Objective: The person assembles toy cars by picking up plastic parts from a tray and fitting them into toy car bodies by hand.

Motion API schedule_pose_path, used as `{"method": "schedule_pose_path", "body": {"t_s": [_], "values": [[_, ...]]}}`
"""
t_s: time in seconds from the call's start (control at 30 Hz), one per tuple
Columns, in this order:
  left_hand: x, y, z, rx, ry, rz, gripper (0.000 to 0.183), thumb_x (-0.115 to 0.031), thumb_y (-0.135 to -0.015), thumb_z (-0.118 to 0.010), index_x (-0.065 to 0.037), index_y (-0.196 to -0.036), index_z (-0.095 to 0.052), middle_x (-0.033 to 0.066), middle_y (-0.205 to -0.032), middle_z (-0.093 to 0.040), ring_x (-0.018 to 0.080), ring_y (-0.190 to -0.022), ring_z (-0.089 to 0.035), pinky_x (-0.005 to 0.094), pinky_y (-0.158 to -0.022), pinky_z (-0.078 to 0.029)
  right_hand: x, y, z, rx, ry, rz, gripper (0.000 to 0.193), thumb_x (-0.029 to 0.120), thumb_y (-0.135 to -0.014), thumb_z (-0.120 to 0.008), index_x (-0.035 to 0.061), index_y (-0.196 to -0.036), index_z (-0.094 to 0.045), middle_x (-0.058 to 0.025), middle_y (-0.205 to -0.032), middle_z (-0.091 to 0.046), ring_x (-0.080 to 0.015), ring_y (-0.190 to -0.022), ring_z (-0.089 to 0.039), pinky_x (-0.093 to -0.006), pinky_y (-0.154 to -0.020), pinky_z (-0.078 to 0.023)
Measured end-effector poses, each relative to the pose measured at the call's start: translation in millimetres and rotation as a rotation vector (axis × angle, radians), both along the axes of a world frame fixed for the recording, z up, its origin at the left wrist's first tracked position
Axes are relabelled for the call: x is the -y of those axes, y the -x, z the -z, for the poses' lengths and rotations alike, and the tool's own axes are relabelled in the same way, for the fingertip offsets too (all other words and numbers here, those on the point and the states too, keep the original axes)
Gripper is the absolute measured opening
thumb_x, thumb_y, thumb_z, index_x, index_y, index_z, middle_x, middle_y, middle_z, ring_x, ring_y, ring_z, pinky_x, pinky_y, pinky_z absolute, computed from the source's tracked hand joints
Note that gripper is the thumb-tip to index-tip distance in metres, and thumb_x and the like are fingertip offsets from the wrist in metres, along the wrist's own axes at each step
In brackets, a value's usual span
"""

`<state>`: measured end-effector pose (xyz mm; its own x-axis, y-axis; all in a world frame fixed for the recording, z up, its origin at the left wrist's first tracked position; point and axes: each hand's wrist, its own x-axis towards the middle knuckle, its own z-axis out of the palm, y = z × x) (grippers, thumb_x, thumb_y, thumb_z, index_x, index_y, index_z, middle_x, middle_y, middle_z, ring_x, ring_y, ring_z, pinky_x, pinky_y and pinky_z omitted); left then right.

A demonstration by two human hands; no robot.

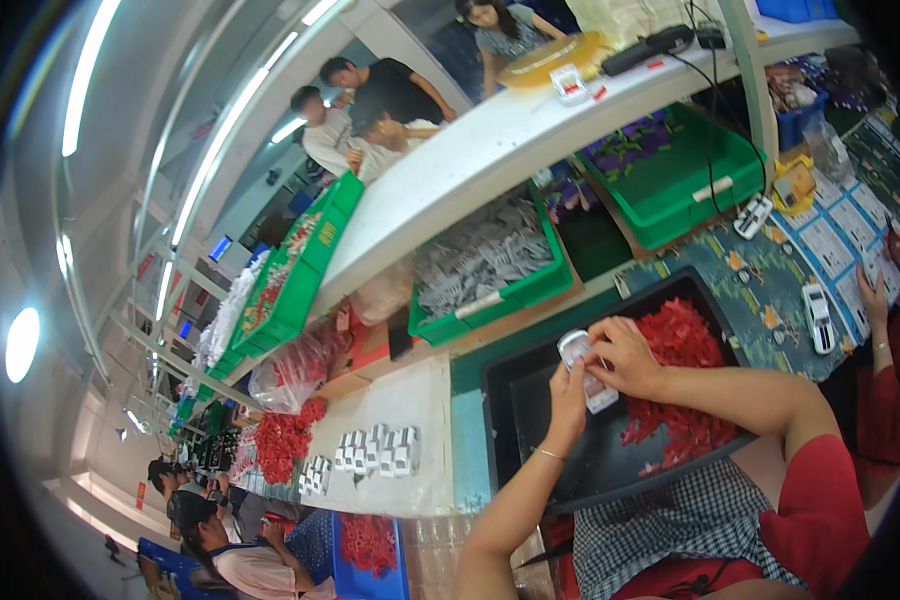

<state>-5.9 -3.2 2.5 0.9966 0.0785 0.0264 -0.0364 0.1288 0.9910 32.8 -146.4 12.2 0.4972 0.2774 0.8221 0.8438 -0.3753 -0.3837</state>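
Over a black tray (510, 400) of red parts (685, 340), both hands pinch 1 white toy car (585, 370): left hand (568, 400) below, right hand (620, 355) above, its long axis running between them.

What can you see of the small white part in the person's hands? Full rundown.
The small white part is a pale, boxy piece that looks like moulded plastic, longer than wide, with a rounded top end. It is held tilted above the black tray, beside the heap of red pieces. The left hand pinches its lower side from below; the right hand covers its upper right edge with the fingertips. Finer detail is too small to tell.
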Motion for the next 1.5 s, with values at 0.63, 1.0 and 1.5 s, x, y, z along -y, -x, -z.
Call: {"method": "schedule_pose_path", "body": {"t_s": [0.63, 1.0, 1.5], "values": [[-4.6, -0.2, -2.8, 0.211, -0.552, -0.087, 0.025, -0.018, -0.094, -0.051, 0.000, -0.112, -0.049, 0.0135, -0.094, -0.061, 0.0194, -0.085, -0.060, 0.0328, -0.075, -0.047, 0.1, -12.5, 13.8, -0.767, -0.285, -0.315, 0.036, 0.013, -0.076, -0.071, -0.0012, -0.106, -0.058, -0.0071, -0.084, -0.064, -0.0121, -0.074, -0.061, -0.0263, -0.066, -0.050], [-10.2, -3.9, 8.2, 0.280, -0.605, -0.087, 0.031, -0.022, -0.092, -0.053, -0.004, -0.116, -0.048, 0.0219, -0.091, -0.064, 0.0360, -0.086, -0.065, 0.0408, -0.071, -0.049, 2.2, -14.5, 12.7, -0.760, -0.261, -0.338, 0.033, 0.014, -0.075, -0.073, -0.0020, -0.101, -0.059, -0.0035, -0.081, -0.062, -0.0078, -0.070, -0.057, -0.0224, -0.063, -0.048], [-9.8, -1.1, 3.6, 0.279, -0.618, -0.093, 0.031, -0.020, -0.090, -0.054, -0.005, -0.117, -0.049, 0.0218, -0.091, -0.064, 0.0370, -0.085, -0.065, 0.0413, -0.071, -0.049, 0.8, -14.5, 14.7, -0.813, -0.277, -0.355, 0.032, 0.012, -0.074, -0.075, -0.0020, -0.097, -0.058, -0.0041, -0.082, -0.062, -0.0081, -0.071, -0.059, -0.0225, -0.064, -0.049]]}}
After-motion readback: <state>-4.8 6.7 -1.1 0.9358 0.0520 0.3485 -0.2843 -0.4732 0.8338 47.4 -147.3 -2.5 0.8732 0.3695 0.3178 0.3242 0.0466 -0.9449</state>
